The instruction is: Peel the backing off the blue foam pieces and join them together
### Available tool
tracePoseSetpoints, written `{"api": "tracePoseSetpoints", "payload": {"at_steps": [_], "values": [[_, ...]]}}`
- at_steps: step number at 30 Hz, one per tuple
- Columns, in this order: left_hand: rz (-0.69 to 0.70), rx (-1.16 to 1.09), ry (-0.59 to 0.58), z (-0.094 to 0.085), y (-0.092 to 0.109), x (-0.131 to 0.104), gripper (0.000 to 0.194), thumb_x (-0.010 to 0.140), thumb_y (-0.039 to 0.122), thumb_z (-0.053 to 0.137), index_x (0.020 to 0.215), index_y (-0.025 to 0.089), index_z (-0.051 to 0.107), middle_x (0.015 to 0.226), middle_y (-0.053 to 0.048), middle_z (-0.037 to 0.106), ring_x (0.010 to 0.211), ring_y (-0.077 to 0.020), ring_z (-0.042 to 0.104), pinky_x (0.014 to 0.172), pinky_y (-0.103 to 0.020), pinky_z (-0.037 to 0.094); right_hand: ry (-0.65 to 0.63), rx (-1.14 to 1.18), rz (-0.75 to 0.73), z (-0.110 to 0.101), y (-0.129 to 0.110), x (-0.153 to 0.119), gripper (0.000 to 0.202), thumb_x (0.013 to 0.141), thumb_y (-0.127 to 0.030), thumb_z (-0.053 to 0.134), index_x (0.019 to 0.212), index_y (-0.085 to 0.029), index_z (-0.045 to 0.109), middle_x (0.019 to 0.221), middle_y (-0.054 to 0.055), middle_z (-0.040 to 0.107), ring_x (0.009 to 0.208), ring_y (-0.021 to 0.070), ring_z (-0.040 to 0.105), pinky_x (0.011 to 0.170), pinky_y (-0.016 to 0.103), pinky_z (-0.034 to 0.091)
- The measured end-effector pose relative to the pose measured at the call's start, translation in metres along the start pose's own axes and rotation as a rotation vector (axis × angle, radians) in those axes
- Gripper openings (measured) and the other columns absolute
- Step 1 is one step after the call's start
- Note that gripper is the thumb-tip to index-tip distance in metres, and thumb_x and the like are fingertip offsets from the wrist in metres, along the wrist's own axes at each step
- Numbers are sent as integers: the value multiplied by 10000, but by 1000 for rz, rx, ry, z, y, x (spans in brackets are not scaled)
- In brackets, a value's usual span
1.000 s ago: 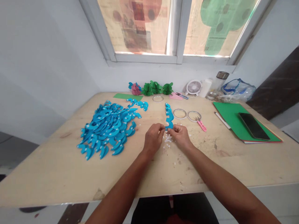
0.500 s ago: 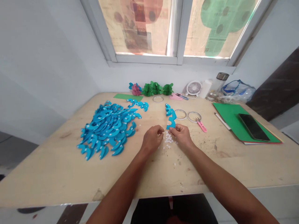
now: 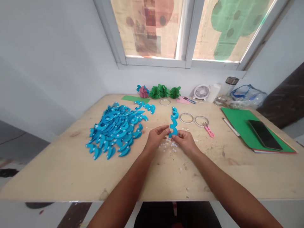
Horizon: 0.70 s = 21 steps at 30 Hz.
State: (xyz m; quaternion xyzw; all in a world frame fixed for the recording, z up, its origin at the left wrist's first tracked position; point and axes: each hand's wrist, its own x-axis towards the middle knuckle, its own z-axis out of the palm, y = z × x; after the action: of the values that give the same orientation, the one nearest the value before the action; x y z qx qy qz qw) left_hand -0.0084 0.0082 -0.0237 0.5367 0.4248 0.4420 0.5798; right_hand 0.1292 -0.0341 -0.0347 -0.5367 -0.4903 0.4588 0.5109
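Pinching the near end of the blue strip (image 3: 174, 123) with the right hand (image 3: 186, 141), thumb and forefinger nearly closed; reaching to its left edge with the left hand (image 3: 155, 136), loosely curled, too small there to tell grip from touch. Lying on the desk (image 3: 71, 171), stretched away from the hands, narrow-necked and wavy. Likely to crease or tear at a neck if pulled unevenly from two sides.

Scattered just on the near side of the strip, loose white scraps (image 3: 175, 150). Could cling to fingertips or slip beneath the strip, given such closeness.

To the left of the strip, heaped loosely, blue paper pieces (image 3: 111, 126). Could slide or tangle if brushed by the left forearm; perhaps stick together too, if the white squares on top are tacky.

To the right of the strip, near each other, two tape rings (image 3: 186, 123), with pink snips (image 3: 209, 130) at the farther-right one. Might snag paper on the points after a wide sideways sweep.

Beyond the strip, towards the wall, a small fan (image 3: 201, 91). Might scatter scraps if blowing; impossible to tell whether running.
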Motion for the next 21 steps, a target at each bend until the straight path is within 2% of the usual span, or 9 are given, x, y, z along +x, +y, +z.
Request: {"api": "tracePoseSetpoints", "payload": {"at_steps": [7, 12, 17, 21], "values": [[-67, -228, 13, -1, -1, 0, 209, 598, 299, 687, 721, 132, 662, 626, -22, 649, 599, -134, 586, 579, -255, 450, -124, -48, 8, 1, -3, -4, 234, 678, -375, 626, 652, -143, 605, 559, -20, 540, 486, 83, 409, 475, 212, 286], [-100, -272, 14, -2, -2, 0, 204, 582, 301, 696, 693, 135, 651, 606, -18, 639, 582, -123, 575, 571, -247, 441, -92, -39, -29, -2, -4, -2, 265, 713, -394, 583, 769, -142, 642, 611, 4, 586, 533, 112, 478, 499, 223, 334], [-73, -185, 24, 3, -5, 0, 188, 607, 302, 664, 691, 135, 647, 579, -22, 633, 548, -123, 565, 532, -234, 427, -113, -48, -21, -3, 0, 2, 266, 691, -396, 588, 756, -144, 642, 610, 13, 591, 537, 123, 488, 514, 235, 352], [30, 88, 83, -5, -4, 5, 228, 688, 323, 587, 812, 143, 654, 631, -35, 652, 587, -144, 586, 547, -245, 435, -57, -39, -3, -4, 2, 4, 263, 672, -399, 597, 710, -140, 629, 567, 8, 568, 500, 114, 463, 475, 228, 324]]}}
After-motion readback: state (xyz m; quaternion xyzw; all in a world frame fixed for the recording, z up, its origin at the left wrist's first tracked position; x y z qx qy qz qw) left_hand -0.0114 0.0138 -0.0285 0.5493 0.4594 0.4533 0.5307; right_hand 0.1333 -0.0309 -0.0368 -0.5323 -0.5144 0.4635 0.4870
